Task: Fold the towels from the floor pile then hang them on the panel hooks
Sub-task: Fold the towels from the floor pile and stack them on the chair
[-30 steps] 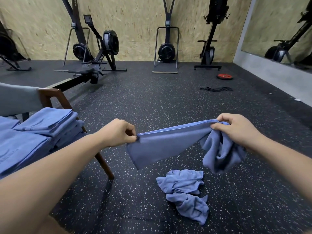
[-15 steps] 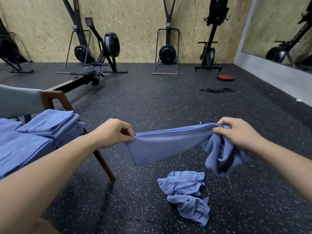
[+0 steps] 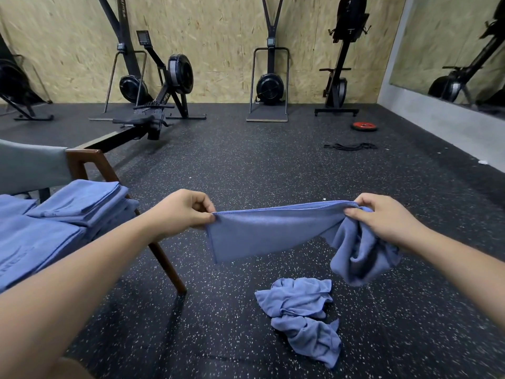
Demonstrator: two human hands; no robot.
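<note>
Towel (image 3: 267,231) is being stretched out in the air, so the step in hand looks like the opening-out before the first fold. One corner is pinched by the left hand (image 3: 183,212), just right of the chair (image 3: 84,162), and the other end is gripped by the right hand (image 3: 382,217), further right of the chair again. The hands are held well apart, with the top edge pulled fairly taut between them. Only the left half is hung clean though. A bunched wad is dangled under the right hand, so the second corner probably hasn't been found yet.

Next move, as a guess: the wad needs to be shaken loose and the matching corner worked into the right-hand pinch. Then both corners can be brought together for the fold. If that's skipped, a lumpy fold is likely.

On the chair seat a folded stack (image 3: 73,203) is piled up, and a crumpled floor pile (image 3: 300,315) is left on the rubber floor (image 3: 246,165) right of the chair's front leg, below the held towel. No panel hooks can be seen, so hanging is judged a good way off.
</note>
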